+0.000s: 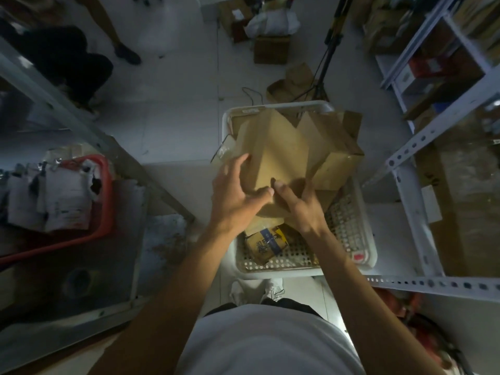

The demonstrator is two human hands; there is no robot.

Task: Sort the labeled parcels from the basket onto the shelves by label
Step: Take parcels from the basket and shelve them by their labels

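Nearest the body, the white basket (362, 255) stands on the floor just ahead of the person's shoes, with a small yellow-and-blue printed box (266, 243) lying on its mesh bottom directly under the wrists. Above it, both hands meet on one brown cardboard parcel (273, 155). The left hand (232, 190) has fingers spread up its left face and thumb across the near edge. The right hand (300, 204) lies at the near corner, thumb on top, fingers curling down its right side. So the grip is wide and two-handed on that parcel, more steadying than clamping.

No label faces the camera, so a wrong shelf is likely if the parcel goes up unread. With thumbs nearly touching at one corner, the far end is unsupported and could tip back. A second cardboard box (335, 152) leans just right of the grip against the held parcel; lifting may topple it over the basket's rim.

Room is tight. A perforated white shelf frame (405, 155) stands right of the grip, a grey metal rack (89, 136) with a red bin (107, 185) to the left. Beyond the grip lie open floor tiles, then a tripod's legs (322, 77) and loose boxes.
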